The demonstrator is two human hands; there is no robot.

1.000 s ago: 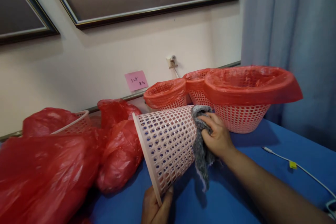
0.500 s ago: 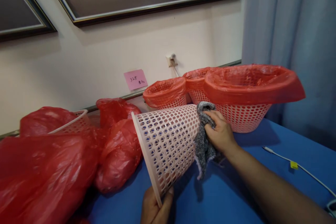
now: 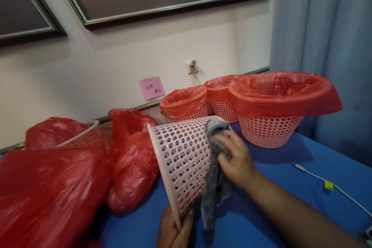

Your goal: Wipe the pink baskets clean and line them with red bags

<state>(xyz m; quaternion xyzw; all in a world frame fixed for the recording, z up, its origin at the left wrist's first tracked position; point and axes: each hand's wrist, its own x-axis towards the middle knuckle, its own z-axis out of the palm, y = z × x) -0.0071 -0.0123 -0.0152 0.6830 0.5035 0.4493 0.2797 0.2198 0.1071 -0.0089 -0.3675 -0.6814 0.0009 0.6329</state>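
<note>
A pale pink perforated basket (image 3: pixel 183 155) lies tilted on its side, its wide rim facing left. My left hand (image 3: pixel 176 228) grips the lower part of that rim, thumb on the outside. A grey cloth (image 3: pixel 214 174) hangs from my right hand (image 3: pixel 236 159), whose fingers press it against the basket's side near the base. The cloth is blurred and its lower end dangles over the blue table. Part of the basket's base is hidden behind cloth and fingers.
Three baskets lined with red bags, the largest (image 3: pixel 270 130) at right, stand by the wall. Red plastic bags (image 3: pixel 55 186) and another basket (image 3: pixel 84 135) fill the left. A white cable (image 3: pixel 343 192) lies on the blue table (image 3: pixel 261 217) at right.
My right hand and the cloth have moved left along the basket's side, away from the base edge. My left hand still holds the rim.
</note>
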